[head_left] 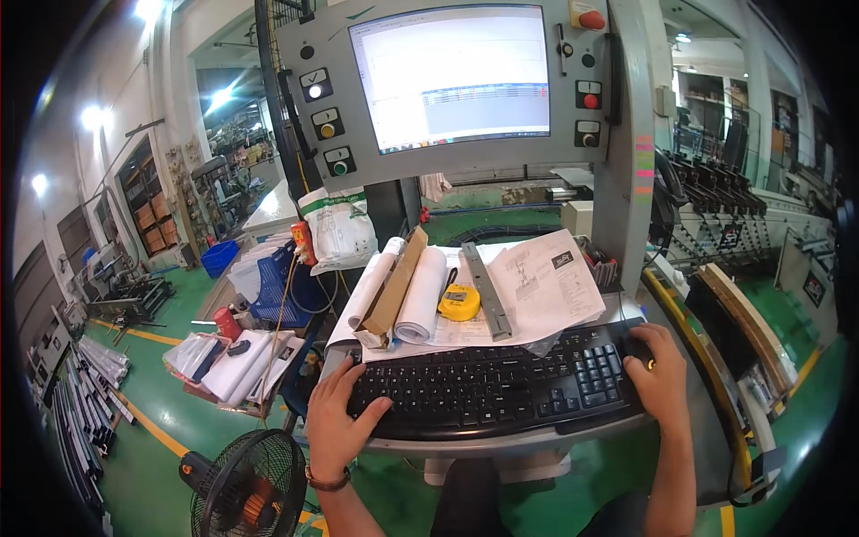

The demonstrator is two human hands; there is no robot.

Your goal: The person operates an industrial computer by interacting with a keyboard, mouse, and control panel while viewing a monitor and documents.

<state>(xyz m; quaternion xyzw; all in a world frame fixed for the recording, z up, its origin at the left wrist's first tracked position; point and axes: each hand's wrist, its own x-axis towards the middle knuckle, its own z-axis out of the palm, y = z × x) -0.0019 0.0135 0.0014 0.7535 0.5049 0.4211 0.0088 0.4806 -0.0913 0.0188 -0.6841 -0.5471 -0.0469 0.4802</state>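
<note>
A black keyboard (501, 380) lies on a grey console shelf (501, 440) below a lit monitor (452, 76). My left hand (338, 413) rests on the keyboard's left end, fingers spread over the keys. My right hand (659, 371) is curled over a black mouse (637, 347) at the keyboard's right end. Behind the keyboard lie rolled drawings (420, 295), a cardboard strip (394, 286), a yellow tape measure (459, 302), a metal ruler (486, 291) and printed sheets (546, 282).
The control panel (591, 98) around the screen carries round buttons and a red stop knob. A black floor fan (246, 488) stands lower left. Papers and a blue crate (277, 295) sit on a side table left. Machine racks (725, 192) fill the right.
</note>
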